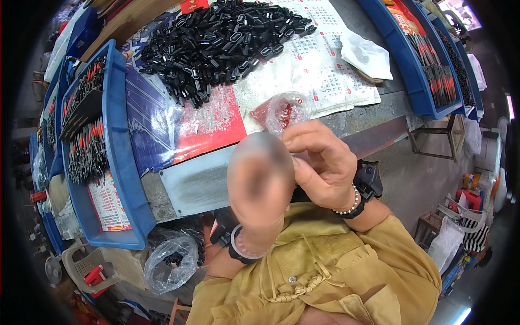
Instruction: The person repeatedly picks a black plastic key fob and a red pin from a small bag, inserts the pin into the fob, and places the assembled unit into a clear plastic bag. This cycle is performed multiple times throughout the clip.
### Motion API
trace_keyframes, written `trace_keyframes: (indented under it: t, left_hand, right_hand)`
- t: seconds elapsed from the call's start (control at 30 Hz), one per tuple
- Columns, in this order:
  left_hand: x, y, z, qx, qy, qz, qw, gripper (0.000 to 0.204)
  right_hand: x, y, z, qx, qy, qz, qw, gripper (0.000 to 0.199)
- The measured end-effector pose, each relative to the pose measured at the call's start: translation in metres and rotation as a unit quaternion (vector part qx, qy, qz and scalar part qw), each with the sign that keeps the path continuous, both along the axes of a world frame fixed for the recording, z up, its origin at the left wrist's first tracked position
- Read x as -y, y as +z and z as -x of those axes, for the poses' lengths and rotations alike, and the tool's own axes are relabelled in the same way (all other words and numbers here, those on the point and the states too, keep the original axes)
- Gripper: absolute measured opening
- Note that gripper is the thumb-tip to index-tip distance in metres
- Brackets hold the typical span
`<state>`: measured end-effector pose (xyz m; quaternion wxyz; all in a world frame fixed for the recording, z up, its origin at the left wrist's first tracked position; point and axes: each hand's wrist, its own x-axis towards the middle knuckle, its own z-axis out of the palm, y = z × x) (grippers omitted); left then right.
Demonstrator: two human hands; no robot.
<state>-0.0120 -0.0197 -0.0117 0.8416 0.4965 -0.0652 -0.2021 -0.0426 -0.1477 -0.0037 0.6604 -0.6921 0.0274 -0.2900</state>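
Note:
My left hand (257, 184) is raised over the near edge of the bench, but a blurred patch covers its fingers and whatever they may hold. Close against it on the right, my right hand (325, 162) has thumb and index finger curled together in a pinch. What sits between those fingertips is too small or hidden to make out. Just beyond the hands lies a crumpled clear plastic bag (279, 111) with small red pieces in it. Farther back spreads a big heap of small black parts (222, 46), many with an oval metallic ring.
A blue tray (124, 162) at left holds rows of black-and-red slim pieces; another blue tray (398, 59) stands at right. Printed sheets (325, 70) cover the bench, with a pale metal plate (195, 184) at its front. A plastic bag (170, 260) hangs open below.

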Motion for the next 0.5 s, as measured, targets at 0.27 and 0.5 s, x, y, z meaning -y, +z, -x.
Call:
trace_keyframes:
  t: [0.27, 0.5]
  left_hand:
    - [0.0044, -0.0010, -0.0025, 0.012, 0.017, -0.100, 0.995, 0.033]
    - [0.0057, -0.0042, -0.0036, 0.012, 0.019, -0.106, 0.994, 0.031]
  right_hand:
    - [0.0033, -0.0032, -0.0013, -0.005, -0.003, -0.035, 0.999, 0.013]
    - [-0.0028, -0.0020, -0.0010, -0.003, -0.032, -0.025, 0.999, 0.013]
